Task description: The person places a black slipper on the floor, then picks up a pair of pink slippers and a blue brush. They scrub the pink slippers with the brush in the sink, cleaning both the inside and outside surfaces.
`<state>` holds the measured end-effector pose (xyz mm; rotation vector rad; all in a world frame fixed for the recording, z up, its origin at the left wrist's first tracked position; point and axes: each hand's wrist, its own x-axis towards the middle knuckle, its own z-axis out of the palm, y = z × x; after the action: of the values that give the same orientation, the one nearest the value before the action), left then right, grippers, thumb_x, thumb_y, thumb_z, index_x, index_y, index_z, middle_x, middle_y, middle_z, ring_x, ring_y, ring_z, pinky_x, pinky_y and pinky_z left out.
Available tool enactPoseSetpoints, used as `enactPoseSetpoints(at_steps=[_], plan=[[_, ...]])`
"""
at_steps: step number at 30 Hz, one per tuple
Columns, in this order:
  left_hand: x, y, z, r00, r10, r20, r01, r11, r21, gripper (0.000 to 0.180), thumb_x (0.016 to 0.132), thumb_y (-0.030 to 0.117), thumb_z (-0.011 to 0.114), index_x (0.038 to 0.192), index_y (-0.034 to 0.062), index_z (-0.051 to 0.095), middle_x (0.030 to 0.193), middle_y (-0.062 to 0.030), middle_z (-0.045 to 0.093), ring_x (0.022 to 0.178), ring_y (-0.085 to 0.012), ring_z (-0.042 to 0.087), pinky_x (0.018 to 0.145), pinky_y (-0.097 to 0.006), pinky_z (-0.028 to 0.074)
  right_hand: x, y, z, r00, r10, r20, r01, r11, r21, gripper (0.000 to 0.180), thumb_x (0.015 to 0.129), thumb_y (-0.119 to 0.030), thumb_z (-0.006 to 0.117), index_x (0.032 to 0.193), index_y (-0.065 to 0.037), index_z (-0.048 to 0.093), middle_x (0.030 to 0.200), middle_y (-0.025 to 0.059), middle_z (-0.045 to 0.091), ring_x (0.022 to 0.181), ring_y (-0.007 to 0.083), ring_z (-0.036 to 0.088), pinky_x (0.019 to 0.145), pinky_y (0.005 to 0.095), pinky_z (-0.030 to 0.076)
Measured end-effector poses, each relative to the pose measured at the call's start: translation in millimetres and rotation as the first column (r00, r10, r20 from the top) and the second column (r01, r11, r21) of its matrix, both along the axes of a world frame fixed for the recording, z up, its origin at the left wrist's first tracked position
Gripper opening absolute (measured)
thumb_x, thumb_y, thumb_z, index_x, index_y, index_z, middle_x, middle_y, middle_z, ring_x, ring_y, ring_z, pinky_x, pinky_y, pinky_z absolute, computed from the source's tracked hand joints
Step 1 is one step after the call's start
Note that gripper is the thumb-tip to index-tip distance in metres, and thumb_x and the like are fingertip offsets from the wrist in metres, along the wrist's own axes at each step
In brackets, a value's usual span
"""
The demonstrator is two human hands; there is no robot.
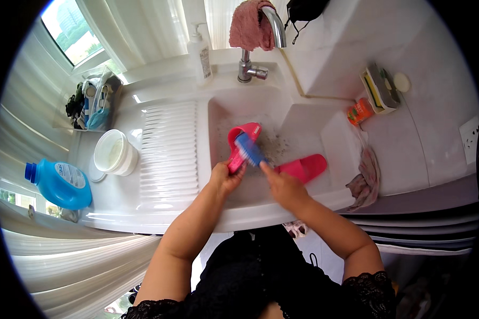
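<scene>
Over the sink basin (234,109), my left hand (227,178) is closed on the near end of a pink slipper (243,131), holding it tilted. My right hand (287,186) grips a blue scrubbing brush (251,150). The brush lies across the slipper with its bristles against it, and it is slightly blurred. A second pink slipper (309,166) rests in the basin beyond my right hand, partly hidden by it. Dark specks of dirt and water lie on the basin floor behind the brush.
Left of the basin are a ribbed washboard (168,143), a white tub (114,153), a blue detergent bottle (64,183) and a clear box (97,101). Behind stand a pump bottle (199,56) and a faucet (246,69) with a pink cloth (250,26). A wet cloth (367,178) hangs over the right edge.
</scene>
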<state>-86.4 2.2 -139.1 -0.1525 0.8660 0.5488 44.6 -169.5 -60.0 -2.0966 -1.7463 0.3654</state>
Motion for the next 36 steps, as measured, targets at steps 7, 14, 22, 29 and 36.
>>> enactPoseSetpoints(at_steps=[7, 14, 22, 29, 36], plan=[[-3, -2, -4, 0.997, -0.029, 0.070, 0.017, 0.986, 0.166, 0.028, 0.093, 0.007, 0.042, 0.117, -0.0070, 0.048, 0.102, -0.0197, 0.059, 0.086, -0.0300, 0.064, 0.069, -0.033, 0.059, -17, -4, 25, 0.984, 0.114, 0.137, -0.116, 0.993, 0.010, 0.049, 0.089, -0.015, 0.050, 0.138, -0.019, 0.044, 0.070, 0.0175, 0.058, 0.059, 0.0363, 0.059, 0.054, 0.0469, 0.046], [-2, -2, 6, 0.998, -0.039, 0.046, 0.036, 0.998, 0.060, 0.028, 0.093, 0.005, 0.042, 0.118, -0.0031, 0.050, 0.101, -0.0177, 0.059, 0.086, -0.0276, 0.063, 0.070, -0.035, 0.060, 3, 6, -2, 0.997, 0.054, -0.063, -0.050, 0.997, 0.064, 0.052, 0.090, -0.015, 0.046, 0.141, -0.023, 0.038, 0.070, 0.0208, 0.059, 0.064, 0.0393, 0.062, 0.057, 0.0504, 0.048], [-1, -15, 26, 0.990, -0.139, -0.007, 0.137, 0.964, 0.227, 0.026, 0.093, 0.005, 0.043, 0.118, -0.0015, 0.049, 0.102, -0.0182, 0.058, 0.088, -0.0290, 0.063, 0.069, -0.033, 0.059, 60, 41, 7, 0.947, -0.288, -0.143, 0.285, 0.958, -0.042, 0.046, 0.091, -0.014, 0.050, 0.136, -0.018, 0.046, 0.092, 0.0238, 0.062, 0.076, 0.0409, 0.061, 0.064, 0.0475, 0.047], [-3, -15, 6, 0.967, -0.118, -0.227, 0.181, 0.943, 0.280, 0.039, 0.094, 0.002, 0.043, 0.132, 0.0119, 0.037, 0.124, -0.0147, 0.051, 0.105, -0.0337, 0.056, 0.082, -0.051, 0.053, 50, 27, -36, 0.944, -0.296, -0.147, 0.259, 0.938, -0.230, 0.042, 0.094, -0.020, 0.041, 0.134, -0.012, 0.047, 0.104, 0.0245, 0.062, 0.094, 0.0402, 0.061, 0.079, 0.0477, 0.049], [0, -17, 17, 0.917, -0.193, -0.351, 0.272, 0.943, 0.192, 0.038, 0.095, 0.005, 0.043, 0.132, 0.0128, 0.041, 0.129, -0.0155, 0.048, 0.114, -0.0321, 0.052, 0.088, -0.052, 0.049, 100, 14, -52, 0.951, -0.303, -0.060, 0.243, 0.855, -0.458, 0.041, 0.092, -0.023, 0.047, 0.131, -0.010, 0.051, 0.116, 0.0232, 0.058, 0.105, 0.0396, 0.057, 0.092, 0.0416, 0.045]])
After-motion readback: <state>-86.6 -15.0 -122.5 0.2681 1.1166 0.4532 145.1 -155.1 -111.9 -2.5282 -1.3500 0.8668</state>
